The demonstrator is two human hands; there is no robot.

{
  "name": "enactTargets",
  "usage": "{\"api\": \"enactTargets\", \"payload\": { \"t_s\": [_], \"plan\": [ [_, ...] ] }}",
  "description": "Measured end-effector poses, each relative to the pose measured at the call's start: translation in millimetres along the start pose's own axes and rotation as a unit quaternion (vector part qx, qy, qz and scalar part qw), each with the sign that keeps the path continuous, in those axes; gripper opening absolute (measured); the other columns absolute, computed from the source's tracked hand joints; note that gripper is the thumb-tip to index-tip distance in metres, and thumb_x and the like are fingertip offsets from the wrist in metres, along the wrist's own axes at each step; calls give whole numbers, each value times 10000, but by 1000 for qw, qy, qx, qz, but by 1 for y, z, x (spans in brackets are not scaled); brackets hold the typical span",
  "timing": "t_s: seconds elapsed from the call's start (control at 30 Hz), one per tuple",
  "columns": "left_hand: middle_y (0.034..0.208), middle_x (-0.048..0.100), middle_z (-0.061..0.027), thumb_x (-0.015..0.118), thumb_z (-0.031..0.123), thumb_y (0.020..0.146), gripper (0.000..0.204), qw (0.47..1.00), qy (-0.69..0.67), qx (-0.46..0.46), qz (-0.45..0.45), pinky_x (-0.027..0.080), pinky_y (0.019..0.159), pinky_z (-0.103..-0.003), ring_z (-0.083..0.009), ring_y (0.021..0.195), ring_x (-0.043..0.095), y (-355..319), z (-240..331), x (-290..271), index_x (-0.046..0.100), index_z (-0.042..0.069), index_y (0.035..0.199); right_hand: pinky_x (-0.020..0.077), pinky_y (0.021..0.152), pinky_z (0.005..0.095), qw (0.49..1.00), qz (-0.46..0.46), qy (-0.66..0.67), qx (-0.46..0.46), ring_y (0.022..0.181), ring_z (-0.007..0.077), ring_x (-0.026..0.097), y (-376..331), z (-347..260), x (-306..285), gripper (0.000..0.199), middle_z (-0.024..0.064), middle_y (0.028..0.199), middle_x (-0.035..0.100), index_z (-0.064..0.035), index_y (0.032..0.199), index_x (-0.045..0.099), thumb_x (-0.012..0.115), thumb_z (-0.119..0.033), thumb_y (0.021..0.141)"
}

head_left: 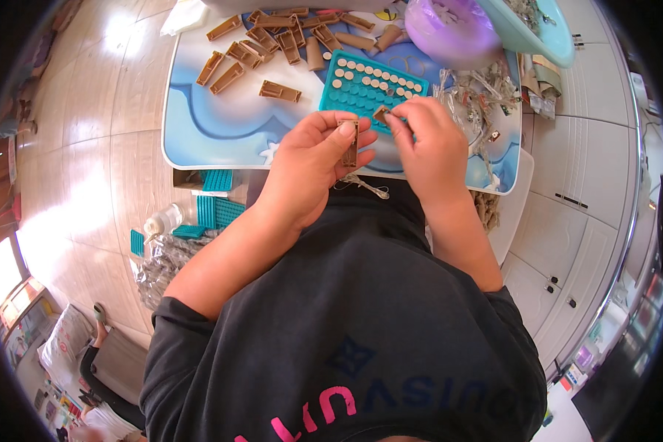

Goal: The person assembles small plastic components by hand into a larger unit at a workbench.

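Over the front edge of the table, my left hand (308,158) grips a narrow brown plastic casing (351,147) between thumb and fingers, its hollow side showing. To its right, my right hand (436,147) pinches a small brown plastic piece (381,114) between thumb and forefinger, apart from the casing. Just beyond both hands lies a teal tray (328,82) with rows of round pockets. Cream discs (376,73) fill several of its far pockets, while many nearer ones hold none. More brown casings (280,91) lie loosely scattered at the table's far left.
A purple bowl (449,33) and a pale blue basin (560,37) stand at the far right. Tangled thin wires with small parts (479,96) spread over the table's right side. Teal trays (217,210) and a clear plastic bag (162,265) sit below left. White cabinets (582,155) line the right.
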State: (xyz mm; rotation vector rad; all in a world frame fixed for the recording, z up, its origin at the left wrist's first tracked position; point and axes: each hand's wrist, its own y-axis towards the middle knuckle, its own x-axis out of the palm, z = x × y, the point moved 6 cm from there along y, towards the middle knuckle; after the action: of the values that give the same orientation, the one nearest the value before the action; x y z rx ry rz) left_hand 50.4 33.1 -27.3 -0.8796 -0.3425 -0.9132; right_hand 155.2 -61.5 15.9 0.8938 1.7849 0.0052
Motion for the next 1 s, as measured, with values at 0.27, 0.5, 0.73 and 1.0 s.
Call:
{"api": "enactTargets", "payload": {
  "t_s": [0.27, 0.5, 0.73, 1.0],
  "plan": [
    [972, 606, -93, 463, 165, 965, 215, 997, 48, -3, -54, 518, 778, -311, -159, 851, 607, 1, -7, -3, 504, -7, 1087, 507, 700, 347, 970, -96, 221, 12, 857, 275, 610, -14, -27, -13, 261, 105, 1019, 605, -36, 919, 648, 743, -101, 685],
    [1010, 615, -103, 456, 165, 966, 224, 999, 17, -11, -43, 523, 773, -305, -175, 895, 623, -5, -8, 5, 506, -3, 1105, 486, 803, 356, 969, -124, 212, 13, 937, 282, 607, -23, -23, -23, 523, 141, 1096, 603, -53, 1120, 578, 786, -138, 648],
    [1063, 601, -127, 450, 168, 967, 270, 996, 7, -47, -75, 536, 798, -332, -187, 912, 621, -11, -17, 15, 491, 9, 1182, 483, 808, 352, 975, -50, 215, -20, 930, 280, 612, -27, -26, -32, 709, 117, 1053, 627, -41, 1230, 498, 821, -220, 625],
    [1040, 588, -126, 375, 263, 993, 336, 991, -66, -68, -95, 527, 806, -359, -232, 927, 614, -19, -19, 18, 492, 3, 1170, 482, 824, 349, 964, -52, 258, -32, 967, 274, 615, -31, -28, -29, 809, 122, 1084, 634, -51, 1292, 434, 835, -202, 606]
  ]
}}
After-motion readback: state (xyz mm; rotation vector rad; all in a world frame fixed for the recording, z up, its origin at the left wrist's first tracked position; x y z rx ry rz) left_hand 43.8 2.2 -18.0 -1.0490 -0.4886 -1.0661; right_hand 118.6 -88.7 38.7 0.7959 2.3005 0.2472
